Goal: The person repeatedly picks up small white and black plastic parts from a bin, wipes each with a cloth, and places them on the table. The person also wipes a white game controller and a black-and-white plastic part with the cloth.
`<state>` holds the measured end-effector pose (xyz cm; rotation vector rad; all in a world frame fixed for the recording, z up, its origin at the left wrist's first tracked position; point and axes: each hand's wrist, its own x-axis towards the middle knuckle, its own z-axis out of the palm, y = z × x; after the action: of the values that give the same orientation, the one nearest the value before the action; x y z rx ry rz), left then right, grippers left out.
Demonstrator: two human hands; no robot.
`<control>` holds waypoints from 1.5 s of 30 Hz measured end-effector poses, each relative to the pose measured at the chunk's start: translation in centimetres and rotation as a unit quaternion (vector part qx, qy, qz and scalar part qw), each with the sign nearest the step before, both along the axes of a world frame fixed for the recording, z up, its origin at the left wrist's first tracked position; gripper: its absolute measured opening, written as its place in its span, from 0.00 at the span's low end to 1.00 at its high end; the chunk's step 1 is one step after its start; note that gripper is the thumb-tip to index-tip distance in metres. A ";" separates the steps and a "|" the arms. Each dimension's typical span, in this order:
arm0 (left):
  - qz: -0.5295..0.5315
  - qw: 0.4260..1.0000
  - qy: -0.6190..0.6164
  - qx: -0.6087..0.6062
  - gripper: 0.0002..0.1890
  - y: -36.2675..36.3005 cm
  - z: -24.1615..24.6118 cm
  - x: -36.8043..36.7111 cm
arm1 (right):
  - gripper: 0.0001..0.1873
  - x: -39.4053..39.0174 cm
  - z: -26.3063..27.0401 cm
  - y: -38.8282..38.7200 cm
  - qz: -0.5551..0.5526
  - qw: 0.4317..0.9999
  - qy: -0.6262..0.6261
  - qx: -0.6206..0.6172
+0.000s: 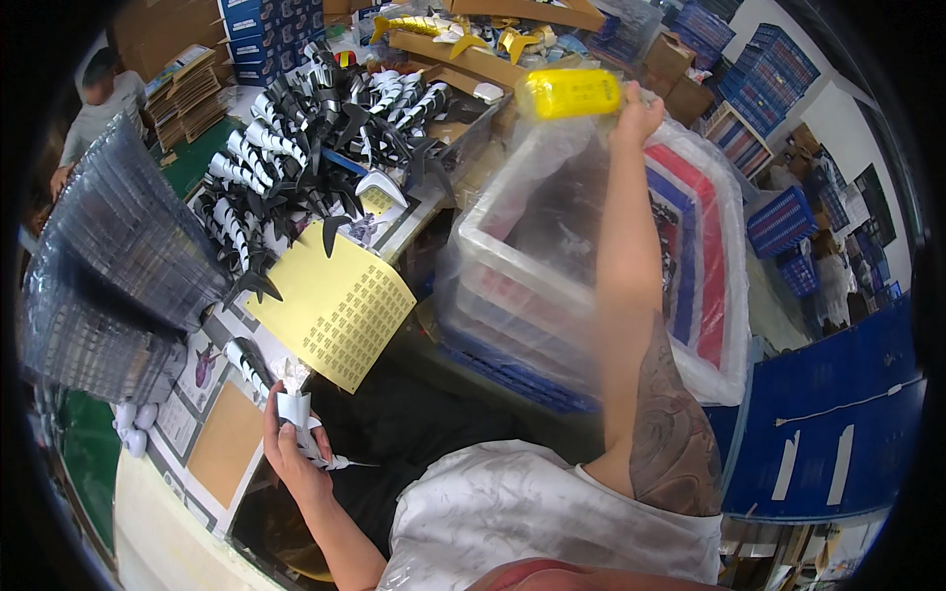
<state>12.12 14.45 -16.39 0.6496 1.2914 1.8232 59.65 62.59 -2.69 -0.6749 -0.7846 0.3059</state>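
Note:
My left hand (301, 452), low at the table's edge, is closed around a white and grey plastic toy piece (294, 410) with a thin pointed end. Just beyond it lies a black and white segmented toy body (249, 363). With my right arm stretched forward, my right hand (639, 117) grips the end of a yellow packet (573, 94) in clear wrapping. The packet is above the far rim of a large container (702, 244) with red, white and blue bands, draped in clear plastic. Dark contents show partly inside. A yellow sheet of small printed labels (332, 310) overhangs the table.
Many black and white toy fish bodies (325, 125) are heaped on the table. Tall stacks of clear plastic trays (126, 229) stand at left, near another person (107, 103). Gold toy fish (421, 28) lie at the back. Blue crates (783, 221) are at right.

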 end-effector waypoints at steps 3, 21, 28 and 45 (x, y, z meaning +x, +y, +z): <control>-0.001 1.000 -0.020 -0.001 0.31 0.0 -0.1 0.3 | 0.14 -2.8 0.4 -0.7 -0.053 0.972 -0.224 0.044; -0.043 0.999 -0.019 -0.015 0.31 0.4 -0.7 1.0 | 0.16 -10.9 -6.8 0.5 -0.043 0.835 -0.545 -0.066; -0.050 0.998 -0.027 -0.010 0.31 0.5 -0.7 0.7 | 0.15 -10.4 -2.7 -1.6 0.123 0.932 -0.303 -0.156; -0.068 0.985 -0.100 0.123 0.30 0.4 3.3 -0.1 | 0.12 -27.7 -5.2 -29.3 0.709 0.667 -0.121 -0.197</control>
<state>12.03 14.89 -13.10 0.6502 0.8773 1.8961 31.93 33.25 -7.88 -0.3502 -1.4222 1.9069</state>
